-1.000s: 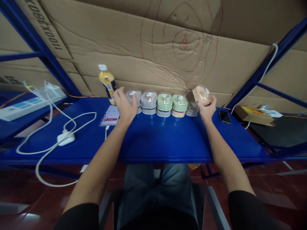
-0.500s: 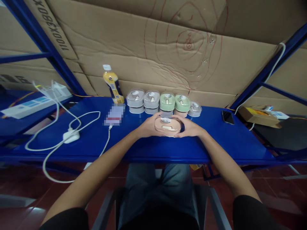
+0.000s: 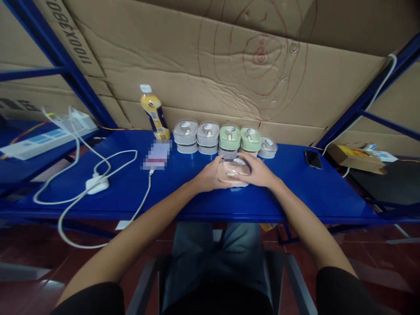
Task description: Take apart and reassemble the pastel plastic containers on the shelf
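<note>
A peach container (image 3: 229,167) is held — left grip (image 3: 209,176), right grip (image 3: 259,170).

Ten lidded boxes (image 3: 185,132) were counted: six grey boxes (image 3: 208,133), two green boxes (image 3: 229,138) and two pink boxes (image 3: 229,167), eight of the ten standing as four stacked pairs. Also recorded were one table (image 3: 229,205), one bottle (image 3: 154,113), one dark phone (image 3: 313,159), one lit-screen device (image 3: 156,154), one white charger (image 3: 97,185), one power strip (image 3: 42,142), one open carton (image 3: 357,162) and two chair armrests (image 3: 142,284).

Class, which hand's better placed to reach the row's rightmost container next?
Probably the right hand: it's nearer that rounded grey container, though it and the left hand hold a rounded pink container.
</note>
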A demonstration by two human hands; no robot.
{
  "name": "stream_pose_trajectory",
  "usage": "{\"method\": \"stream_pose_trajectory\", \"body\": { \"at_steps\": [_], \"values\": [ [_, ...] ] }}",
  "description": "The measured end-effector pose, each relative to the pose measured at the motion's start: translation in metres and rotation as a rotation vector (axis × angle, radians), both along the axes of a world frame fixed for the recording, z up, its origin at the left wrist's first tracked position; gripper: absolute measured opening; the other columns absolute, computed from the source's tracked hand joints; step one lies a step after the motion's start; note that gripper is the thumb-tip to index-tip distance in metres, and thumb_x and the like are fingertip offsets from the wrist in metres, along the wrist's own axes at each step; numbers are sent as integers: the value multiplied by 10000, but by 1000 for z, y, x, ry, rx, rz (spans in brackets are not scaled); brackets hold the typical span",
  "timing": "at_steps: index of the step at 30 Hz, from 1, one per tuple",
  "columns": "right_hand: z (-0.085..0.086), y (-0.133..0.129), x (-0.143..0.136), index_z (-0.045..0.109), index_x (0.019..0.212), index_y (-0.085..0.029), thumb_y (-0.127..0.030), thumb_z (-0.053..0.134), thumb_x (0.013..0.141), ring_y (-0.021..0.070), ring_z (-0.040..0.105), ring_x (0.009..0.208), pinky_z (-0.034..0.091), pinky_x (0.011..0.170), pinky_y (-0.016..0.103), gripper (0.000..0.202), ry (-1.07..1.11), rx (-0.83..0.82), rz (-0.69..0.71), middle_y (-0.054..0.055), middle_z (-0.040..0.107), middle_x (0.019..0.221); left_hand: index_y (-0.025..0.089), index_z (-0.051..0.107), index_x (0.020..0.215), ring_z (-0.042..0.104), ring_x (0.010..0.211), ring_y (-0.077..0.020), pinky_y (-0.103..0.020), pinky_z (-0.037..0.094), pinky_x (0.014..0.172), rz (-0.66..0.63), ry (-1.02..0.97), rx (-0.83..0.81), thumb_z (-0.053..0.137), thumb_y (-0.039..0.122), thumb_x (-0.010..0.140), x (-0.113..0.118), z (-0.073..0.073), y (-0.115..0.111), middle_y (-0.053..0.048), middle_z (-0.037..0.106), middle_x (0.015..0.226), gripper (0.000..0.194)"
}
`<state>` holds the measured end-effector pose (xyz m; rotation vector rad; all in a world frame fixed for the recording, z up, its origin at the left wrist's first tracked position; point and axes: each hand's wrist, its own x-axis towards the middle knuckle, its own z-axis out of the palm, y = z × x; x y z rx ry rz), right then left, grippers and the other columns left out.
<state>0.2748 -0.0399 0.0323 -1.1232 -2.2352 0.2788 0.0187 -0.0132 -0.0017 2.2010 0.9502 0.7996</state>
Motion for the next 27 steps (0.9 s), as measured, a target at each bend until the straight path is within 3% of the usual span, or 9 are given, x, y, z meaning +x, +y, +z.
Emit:
{"method": "stream_pose_trajectory", "body": {
  "at_steps": [4, 7, 11, 18, 23, 27],
  "values": [
    [9, 7, 36, 590, 1456, -264, -628, 694, 928, 356, 704, 1241, 549, 1104, 590, 649, 65, -100, -47, 115, 720, 1397, 242, 650, 1443, 518, 1436, -347, -545, 417, 1245, -123, 62, 187, 794, 493, 885, -5, 2, -1, -126, 626, 1455, 629],
    [10, 12, 56, 621, 1408, -267, -664, 692, 922, 353, 716, 1207, 562, 1083, 602, 631, 77, -181, -95, 101, 740, 1354, 270, 754, 1336, 502, 1441, -327, -524, 399, 1270, -161, 84, 235, 730, 479, 949, -6, 3, -1, -100, 645, 1428, 440],
    [6, 18, 64, 648, 1375, -268, -693, 701, 906, 359, 699, 1244, 547, 1111, 611, 635, 115, -234, -133, 101, 731, 1370, 240, 799, 1252, 507, 1440, -326, -505, 399, 1273, -109, 52, 206, 700, 500, 959, -11, 6, 4, -104, 673, 1368, 405],
    [7, 20, 67, 685, 1344, -251, -663, 791, 821, 364, 720, 1165, 576, 1072, 604, 674, 88, -295, -165, 112, 746, 1317, 224, 768, 1273, 609, 1304, -334, -540, 476, 1175, 131, 2, 181, 707, 513, 919, -36, 14, 25, -124, 684, 1290, 461],
    [10, 18, 67, 703, 1326, -244, -644, 825, 779, 365, 723, 1163, 575, 1062, 599, 688, 86, -272, -159, 116, 753, 1315, 234, 755, 1291, 644, 1258, -321, -527, 504, 1146, 99, 5, 143, 749, 548, 886, -40, 13, 27, -122, 661, 1283, 513],
    [10, 13, 52, 678, 1378, -241, -650, 833, 777, 363, 698, 1241, 533, 1114, 601, 743, 130, -97, -126, 126, 732, 1371, 241, 660, 1420, 609, 1334, -325, -525, 453, 1209, 30, -13, 181, 769, 586, 882, -28, 13, 13, -118, 627, 1390, 649]
  ]
}}
